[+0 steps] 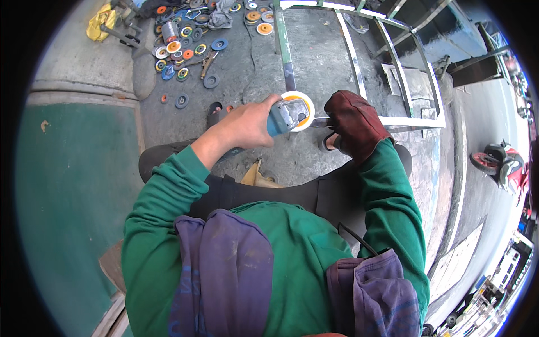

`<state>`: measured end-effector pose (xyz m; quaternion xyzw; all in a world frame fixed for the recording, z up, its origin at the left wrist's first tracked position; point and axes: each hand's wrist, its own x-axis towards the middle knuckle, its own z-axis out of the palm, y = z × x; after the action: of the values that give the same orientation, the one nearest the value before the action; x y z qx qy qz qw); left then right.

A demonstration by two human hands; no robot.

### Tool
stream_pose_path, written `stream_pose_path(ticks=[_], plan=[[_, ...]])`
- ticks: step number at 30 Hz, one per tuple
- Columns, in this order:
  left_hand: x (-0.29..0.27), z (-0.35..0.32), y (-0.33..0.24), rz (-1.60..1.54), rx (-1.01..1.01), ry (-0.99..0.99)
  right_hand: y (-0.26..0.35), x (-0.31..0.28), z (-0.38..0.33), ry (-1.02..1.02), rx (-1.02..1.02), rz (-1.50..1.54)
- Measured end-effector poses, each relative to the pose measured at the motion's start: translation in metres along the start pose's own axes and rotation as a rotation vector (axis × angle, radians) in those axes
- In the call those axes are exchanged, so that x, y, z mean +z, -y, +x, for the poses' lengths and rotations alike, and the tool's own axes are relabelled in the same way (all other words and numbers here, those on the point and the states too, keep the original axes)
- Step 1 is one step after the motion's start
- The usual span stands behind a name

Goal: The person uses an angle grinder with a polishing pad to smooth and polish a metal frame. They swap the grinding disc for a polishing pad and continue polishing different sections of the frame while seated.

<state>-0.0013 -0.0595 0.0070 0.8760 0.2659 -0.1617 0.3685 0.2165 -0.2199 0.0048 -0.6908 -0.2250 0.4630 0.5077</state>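
Observation:
My bare left hand (247, 124) is wrapped round the body of a blue angle grinder (279, 120). Its white and orange disc (308, 110) lies at the near left corner of a metal frame (410, 122); I cannot tell whether the disc touches the metal. A dark red glove covers my right hand (356, 122), closed over the frame's near bar just right of the disc. The frame's bars are partly bare metal, partly white or green, and stretch away from me. My palm hides part of the grinder's body.
Many grinding discs (219, 44) lie scattered on the concrete floor at the far left, with a yellow cloth (101, 22) beyond them. A green panel (73, 208) fills the left side. On the right, a red motorcycle (510, 167) stands on the road.

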Motion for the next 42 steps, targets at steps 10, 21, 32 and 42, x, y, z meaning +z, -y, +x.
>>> stream_pose_path(ticks=[10,21,32,42], plan=[[-0.002,0.002,0.012,-0.054,0.039,-0.009,-0.004,-0.01,-0.018,-0.049,-0.04,-0.1],[-0.02,0.021,0.041,-0.015,-0.011,-0.068,-0.007,-0.008,-0.024,-0.041,-0.066,-0.2],[-0.024,0.019,0.032,0.053,-0.033,-0.106,-0.014,-0.011,-0.01,-0.021,-0.043,-0.076],[-0.015,0.02,0.029,0.066,-0.16,-0.344,-0.043,-0.02,0.068,0.217,0.29,0.37]])
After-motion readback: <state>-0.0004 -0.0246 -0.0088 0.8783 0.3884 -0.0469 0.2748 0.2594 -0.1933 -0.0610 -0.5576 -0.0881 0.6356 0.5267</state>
